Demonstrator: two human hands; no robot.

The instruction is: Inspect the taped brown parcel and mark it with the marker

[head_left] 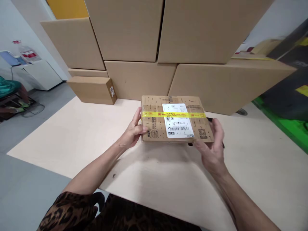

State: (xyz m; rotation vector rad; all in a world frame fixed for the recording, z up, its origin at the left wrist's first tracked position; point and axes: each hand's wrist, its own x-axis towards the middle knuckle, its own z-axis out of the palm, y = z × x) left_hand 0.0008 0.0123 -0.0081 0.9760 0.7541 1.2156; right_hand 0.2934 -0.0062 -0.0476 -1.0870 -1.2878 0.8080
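Between my two hands is a flat brown cardboard box (pixel 156 128), held by its short sides. Yellow tape with red print (pixel 151 114) runs across its top, over a white shipping label (pixel 179 123). My left hand (pixel 133 130) grips the left side, thumb on top. My right hand (pixel 213 144) is closed around the right front corner, its thumb at the front edge. Some dark thing, mostly hidden, shows by the right hand and under the front edge; I cannot make out what it is. The box's underside is hidden.
Large cardboard boxes (pixel 192 29) are stacked along the back of the pale table (pixel 91 134). A smaller brown box (pixel 92 91) stands at the back left. On the far left, a person in green (pixel 9 86) sits near a white cabinet (pixel 43 75) with a large bottle (pixel 29 53).
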